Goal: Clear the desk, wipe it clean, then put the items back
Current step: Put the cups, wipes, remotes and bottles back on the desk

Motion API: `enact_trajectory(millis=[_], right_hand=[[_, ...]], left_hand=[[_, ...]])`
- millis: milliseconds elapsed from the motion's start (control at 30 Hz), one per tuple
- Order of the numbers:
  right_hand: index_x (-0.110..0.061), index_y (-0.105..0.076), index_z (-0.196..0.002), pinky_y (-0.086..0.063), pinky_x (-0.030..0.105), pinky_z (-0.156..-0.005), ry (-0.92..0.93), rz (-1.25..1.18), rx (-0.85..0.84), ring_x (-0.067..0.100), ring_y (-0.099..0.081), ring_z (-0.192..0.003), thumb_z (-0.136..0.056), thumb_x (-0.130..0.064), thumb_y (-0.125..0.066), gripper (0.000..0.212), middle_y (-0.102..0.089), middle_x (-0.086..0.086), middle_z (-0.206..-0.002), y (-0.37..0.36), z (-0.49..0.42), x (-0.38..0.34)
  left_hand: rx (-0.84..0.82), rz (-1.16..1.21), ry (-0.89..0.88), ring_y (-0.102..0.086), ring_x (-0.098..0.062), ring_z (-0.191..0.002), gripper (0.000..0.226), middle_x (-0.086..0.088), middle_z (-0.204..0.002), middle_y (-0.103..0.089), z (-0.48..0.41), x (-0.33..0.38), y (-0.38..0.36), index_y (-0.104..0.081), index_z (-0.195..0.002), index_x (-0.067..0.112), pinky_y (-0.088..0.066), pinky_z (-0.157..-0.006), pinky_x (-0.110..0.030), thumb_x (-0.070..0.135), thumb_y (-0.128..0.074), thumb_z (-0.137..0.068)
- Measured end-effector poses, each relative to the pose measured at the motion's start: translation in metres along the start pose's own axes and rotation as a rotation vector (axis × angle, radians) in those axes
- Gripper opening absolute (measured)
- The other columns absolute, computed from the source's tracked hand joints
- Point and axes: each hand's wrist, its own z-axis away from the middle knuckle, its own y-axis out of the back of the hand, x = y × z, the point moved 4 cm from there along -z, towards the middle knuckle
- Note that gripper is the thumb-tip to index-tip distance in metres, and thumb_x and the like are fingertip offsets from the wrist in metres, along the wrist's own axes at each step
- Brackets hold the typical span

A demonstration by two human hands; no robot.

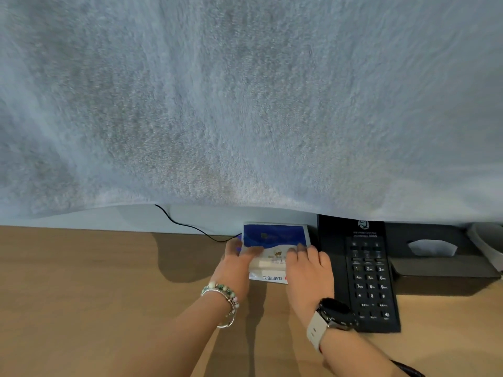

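A blue-and-white wet wipes pack (275, 238) lies on the wooden desk (95, 281) by the back wall. My left hand (236, 263) rests on its left side, thumb at the left edge and fingers laid over the top. My right hand (310, 270) lies flat on its right side with straight fingers. A large pale blue towel (245, 99) hangs close in front of the camera and hides the upper view.
A black desk phone (367, 273) stands right beside my right hand. Further right sits a black tissue box (435, 254) with a white tissue showing. A thin black cable (187, 225) runs along the white wall behind the desk.
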Motion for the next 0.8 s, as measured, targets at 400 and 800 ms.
enact_trajectory(millis=[400, 800], right_hand=[[-0.006, -0.071, -0.093, -0.03, 0.048, -0.091, 0.0, -0.054, 0.024, 0.039, -0.062, -0.1, -0.028, -0.018, -0.087, 0.068, -0.069, 0.017, -0.097, 0.009, 0.012, 0.001], [-0.029, -0.035, -0.139, -0.032, 0.035, -0.105, 0.212, -0.378, -0.192, 0.017, -0.04, -0.128, -0.092, -0.041, -0.047, 0.05, -0.044, -0.006, -0.14, 0.069, 0.048, -0.094]], left_hand=[[0.004, -0.037, -0.003, -0.027, -0.028, -0.134, 0.069, 0.0, -0.151, -0.016, 0.018, 0.001, 0.025, -0.022, -0.145, 0.035, -0.035, -0.106, -0.033, 0.009, -0.047, -0.086], [0.252, -0.338, 0.057, -0.033, -0.019, -0.131, 0.052, 0.006, -0.142, -0.037, 0.113, -0.042, 0.088, -0.029, -0.142, 0.03, -0.025, -0.106, -0.03, 0.026, -0.041, -0.091]])
